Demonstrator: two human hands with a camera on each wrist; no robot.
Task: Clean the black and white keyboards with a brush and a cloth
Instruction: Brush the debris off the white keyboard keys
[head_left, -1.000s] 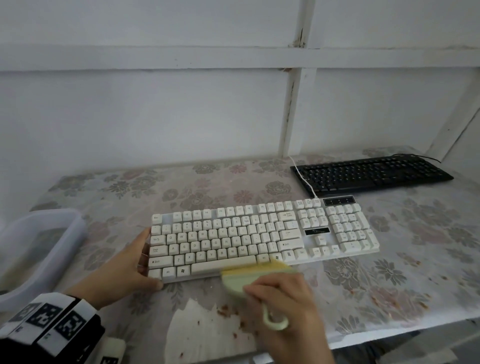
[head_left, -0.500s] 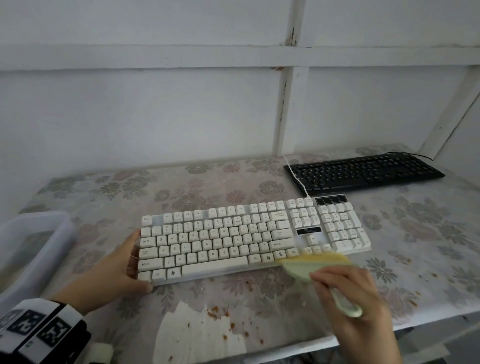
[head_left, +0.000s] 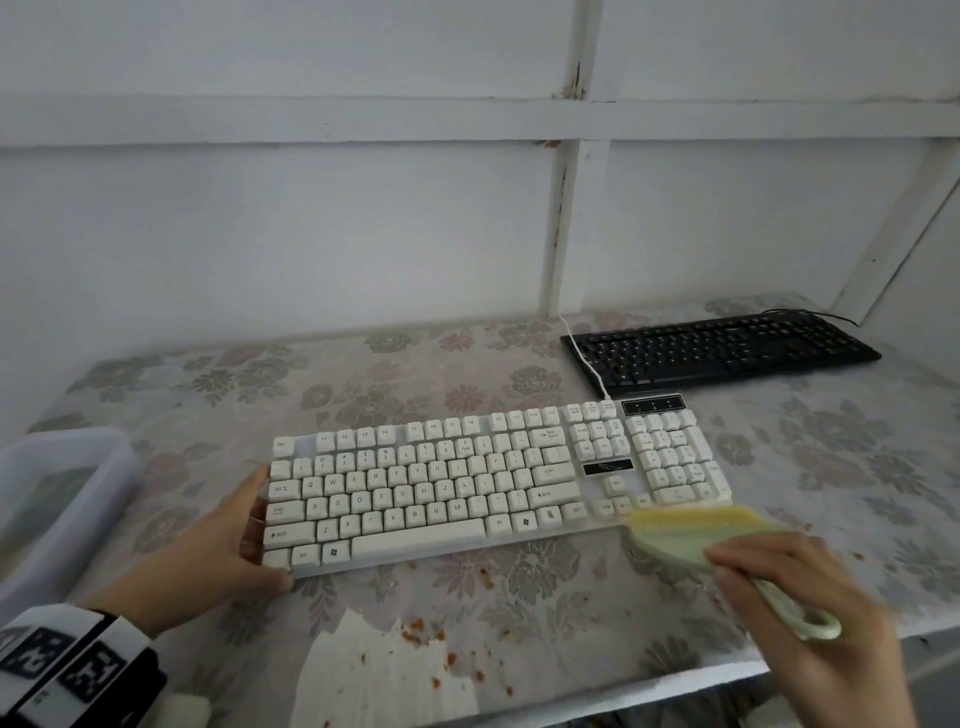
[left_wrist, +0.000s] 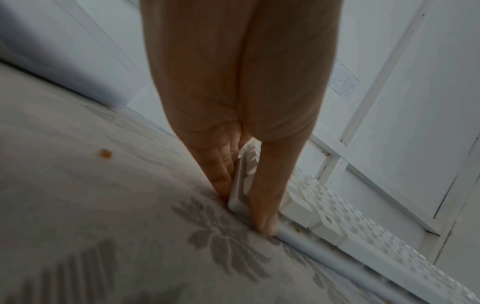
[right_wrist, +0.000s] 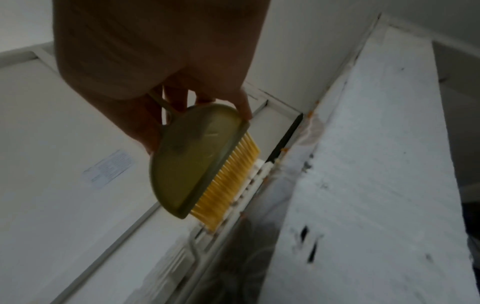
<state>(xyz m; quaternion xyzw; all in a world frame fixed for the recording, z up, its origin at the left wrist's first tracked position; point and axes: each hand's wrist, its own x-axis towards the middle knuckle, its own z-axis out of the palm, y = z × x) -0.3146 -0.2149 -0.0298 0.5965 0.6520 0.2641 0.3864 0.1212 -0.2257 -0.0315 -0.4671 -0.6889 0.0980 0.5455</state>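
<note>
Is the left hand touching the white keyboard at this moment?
Touching. In the left wrist view the left hand grips the white keyboard at its corner: thumb on the front edge, fingers against its end.

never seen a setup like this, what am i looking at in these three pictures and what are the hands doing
No machine here: a person wears three cameras. The head view looks down at a table with a flowered cover. The other two views come from the wrists, looking along each hand.

On the table lie a white keyboard near the person and a black keyboard farther back on the right. A pale plastic bin sits at the left edge, and orange crumbs lie in front.

The left hand steadies the white keyboard's left end; its grip is thumb at the front edge, fingers along the side. The right hand holds a green brush with yellow bristles at the keyboard's front right corner.
</note>
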